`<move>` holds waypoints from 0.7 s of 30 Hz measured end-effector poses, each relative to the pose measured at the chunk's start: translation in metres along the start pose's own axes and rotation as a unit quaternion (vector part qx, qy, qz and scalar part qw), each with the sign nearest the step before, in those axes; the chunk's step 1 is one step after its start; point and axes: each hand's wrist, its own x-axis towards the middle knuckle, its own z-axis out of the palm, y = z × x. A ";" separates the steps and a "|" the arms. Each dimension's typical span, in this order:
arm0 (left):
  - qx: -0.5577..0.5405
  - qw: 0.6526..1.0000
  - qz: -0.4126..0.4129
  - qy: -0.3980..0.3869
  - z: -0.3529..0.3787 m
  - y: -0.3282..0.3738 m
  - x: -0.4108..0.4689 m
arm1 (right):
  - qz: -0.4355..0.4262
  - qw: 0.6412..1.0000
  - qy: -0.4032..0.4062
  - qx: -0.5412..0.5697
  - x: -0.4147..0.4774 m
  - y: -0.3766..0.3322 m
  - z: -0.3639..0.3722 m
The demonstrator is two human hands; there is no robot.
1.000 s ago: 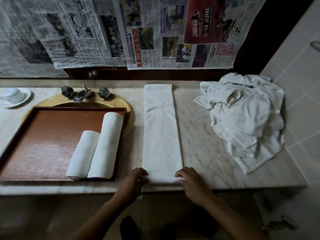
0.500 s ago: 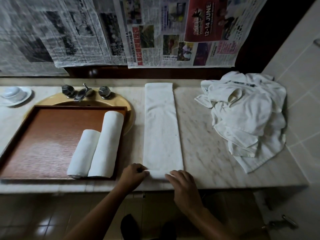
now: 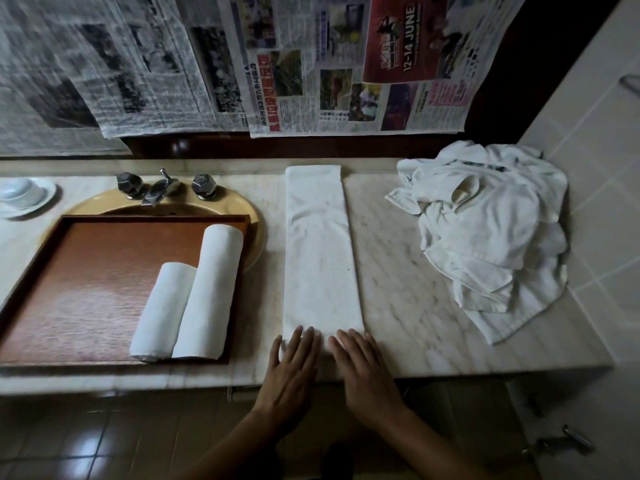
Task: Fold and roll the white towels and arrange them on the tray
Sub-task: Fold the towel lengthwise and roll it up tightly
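The left hand (image 3: 292, 368) and right hand (image 3: 363, 372) press side by side, fingers straight, on the near end of the towel (image 3: 320, 258), which runs lengthwise away from them, perhaps curled under the palms.
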 end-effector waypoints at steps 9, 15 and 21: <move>-0.059 0.997 0.003 -0.039 -0.017 -0.034 0.010 | -0.008 1.000 -0.015 0.003 0.024 0.010 -0.025; -0.086 0.993 0.012 -0.082 -0.021 -0.045 -0.007 | 0.068 0.981 -0.088 0.157 0.009 0.023 -0.027; -0.151 0.985 -0.039 -0.072 -0.034 -0.038 -0.011 | 0.095 0.970 -0.098 0.201 0.004 0.027 -0.039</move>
